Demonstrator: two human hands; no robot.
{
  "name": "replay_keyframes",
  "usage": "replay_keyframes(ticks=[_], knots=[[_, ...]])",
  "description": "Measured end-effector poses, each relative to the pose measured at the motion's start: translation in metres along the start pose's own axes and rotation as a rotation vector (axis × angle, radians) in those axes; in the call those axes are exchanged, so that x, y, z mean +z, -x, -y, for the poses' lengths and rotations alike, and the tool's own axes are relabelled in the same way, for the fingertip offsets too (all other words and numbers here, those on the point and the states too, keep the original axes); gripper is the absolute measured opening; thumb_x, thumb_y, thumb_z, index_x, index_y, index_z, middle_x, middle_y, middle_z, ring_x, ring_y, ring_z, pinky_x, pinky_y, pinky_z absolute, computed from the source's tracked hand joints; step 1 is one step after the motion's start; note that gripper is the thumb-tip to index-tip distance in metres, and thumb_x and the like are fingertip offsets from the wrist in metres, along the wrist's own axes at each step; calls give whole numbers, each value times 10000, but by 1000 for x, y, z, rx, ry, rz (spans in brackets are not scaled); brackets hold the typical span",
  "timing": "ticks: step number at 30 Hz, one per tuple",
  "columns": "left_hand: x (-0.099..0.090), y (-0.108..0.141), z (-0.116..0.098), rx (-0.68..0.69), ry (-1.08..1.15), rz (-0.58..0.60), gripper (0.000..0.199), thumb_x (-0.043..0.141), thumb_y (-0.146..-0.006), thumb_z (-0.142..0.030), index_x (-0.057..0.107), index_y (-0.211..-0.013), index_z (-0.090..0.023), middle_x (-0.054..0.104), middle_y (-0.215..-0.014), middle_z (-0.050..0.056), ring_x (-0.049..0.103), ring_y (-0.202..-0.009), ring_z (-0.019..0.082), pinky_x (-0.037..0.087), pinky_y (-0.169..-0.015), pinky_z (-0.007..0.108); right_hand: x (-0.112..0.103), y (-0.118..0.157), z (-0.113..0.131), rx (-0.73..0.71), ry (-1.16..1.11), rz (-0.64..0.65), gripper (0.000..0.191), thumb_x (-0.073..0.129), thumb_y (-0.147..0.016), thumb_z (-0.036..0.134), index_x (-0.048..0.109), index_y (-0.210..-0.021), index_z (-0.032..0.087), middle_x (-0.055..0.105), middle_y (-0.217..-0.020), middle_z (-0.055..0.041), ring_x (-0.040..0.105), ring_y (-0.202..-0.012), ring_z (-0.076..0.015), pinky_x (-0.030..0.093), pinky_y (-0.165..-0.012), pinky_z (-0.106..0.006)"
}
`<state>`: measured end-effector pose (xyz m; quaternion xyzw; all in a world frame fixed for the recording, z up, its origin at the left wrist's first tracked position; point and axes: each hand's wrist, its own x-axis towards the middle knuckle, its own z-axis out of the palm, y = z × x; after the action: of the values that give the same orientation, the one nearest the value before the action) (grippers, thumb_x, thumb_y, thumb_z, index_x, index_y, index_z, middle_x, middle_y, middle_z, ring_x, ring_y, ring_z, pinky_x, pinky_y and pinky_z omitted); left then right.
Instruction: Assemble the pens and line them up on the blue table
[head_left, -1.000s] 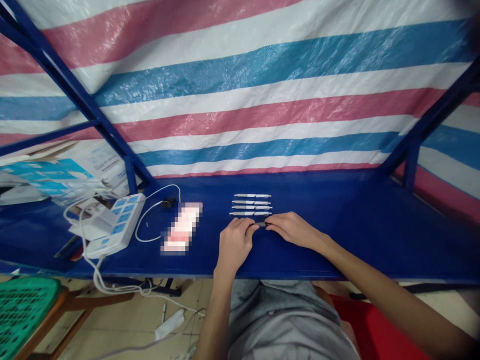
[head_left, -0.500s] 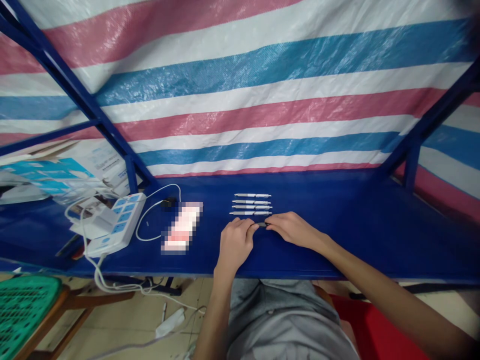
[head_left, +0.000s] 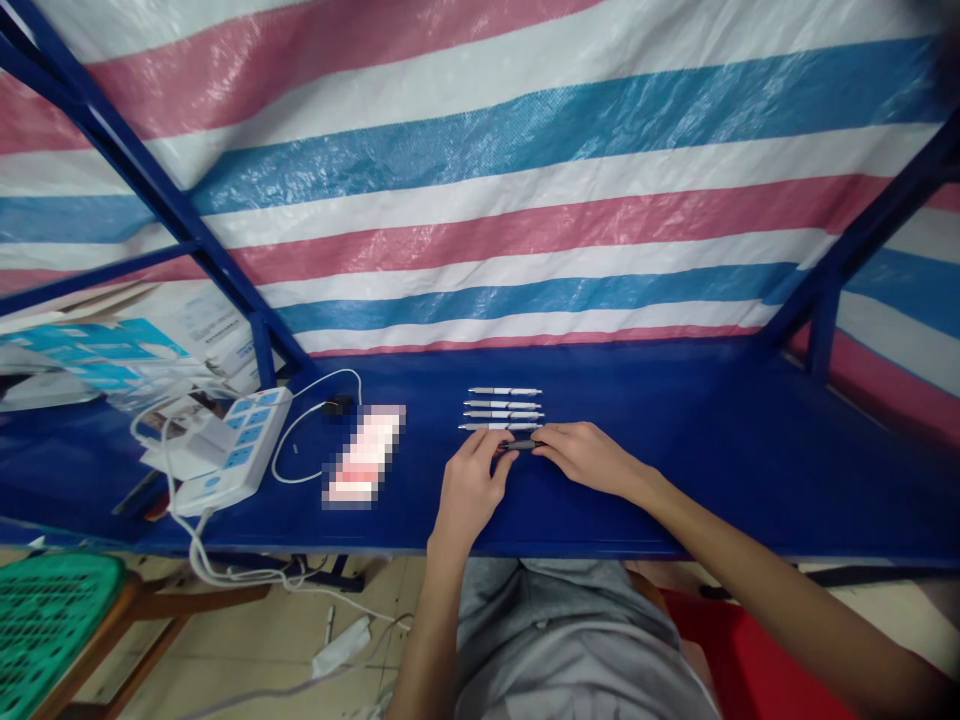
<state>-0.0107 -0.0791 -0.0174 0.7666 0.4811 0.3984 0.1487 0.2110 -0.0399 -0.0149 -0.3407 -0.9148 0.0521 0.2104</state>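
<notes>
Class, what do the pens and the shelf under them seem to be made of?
The pens look like white plastic with shiny metal tips. The blue shelf looks like painted metal: glossy and smooth, though the coat hides its base.

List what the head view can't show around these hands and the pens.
Head view only:
Dark item: its ends are covered by the left hand and right hand.
Four pens: any markings are too small.
Pixelated rectangle: mosaic blur hides its face.
Printed leaflets: text too small.
</notes>
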Motion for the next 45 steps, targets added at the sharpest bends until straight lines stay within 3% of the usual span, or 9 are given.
replay_keyframes(ticks=[11,15,18,23,36,40,45], knots=[[0,-2,0,-34,-61,-2,175,531,-1029,-312,667,-982,-212,676,-961,26,665,-880,176,511,-815,293,-2,0,2,9,-17,12,196,488,-1065,255,661,-1076,166,724,-970,-78,704,-843,-227,517,-732,-309],[0,-2,-1,-50,-25,-32,179,599,-996,-332,628,-1136,-225,662,-978,15,651,-849,163,517,-805,291,-3,-1,2,15,-19,26,202,479,-1069,262,659,-1082,170,723,-971,-76,701,-839,-219,519,-734,-306],[-1,-1,-1,-40,-7,-11,205,648,-959,-267,608,-1158,-241,648,-1017,11,644,-835,153,524,-802,286,-3,-1,3,19,-14,28,198,479,-1068,258,655,-1075,168,720,-964,-74,699,-828,-222,513,-716,-307],[-2,-1,-1,-23,-19,15,97,575,-983,-189,631,-1044,-238,647,-1039,13,644,-883,156,519,-836,285,-3,-1,3,16,-4,31,201,475,-1070,265,650,-1071,167,716,-947,-71,698,-832,-223,508,-723,-304],[0,-1,-1,-40,-61,-8,166,553,-1018,-340,668,-1059,-228,689,-1003,28,675,-871,176,522,-799,292,-3,0,2,17,0,29,233,449,-1080,285,653,-1070,174,715,-949,-74,691,-826,-215,504,-716,-299],[-1,-1,-1,-32,-29,8,150,621,-976,-278,637,-1119,-237,685,-1032,19,662,-838,161,521,-785,284,-2,-1,3,22,-14,40,214,462,-1075,275,649,-1067,171,715,-966,-76,693,-851,-219,505,-741,-305],[-1,-1,-1,-27,-29,26,63,620,-966,-212,649,-1012,-243,659,-983,-4,649,-817,148,508,-775,272,-4,0,4,30,8,53,204,463,-1074,264,645,-1049,175,712,-943,-70,691,-839,-215,495,-727,-298]])
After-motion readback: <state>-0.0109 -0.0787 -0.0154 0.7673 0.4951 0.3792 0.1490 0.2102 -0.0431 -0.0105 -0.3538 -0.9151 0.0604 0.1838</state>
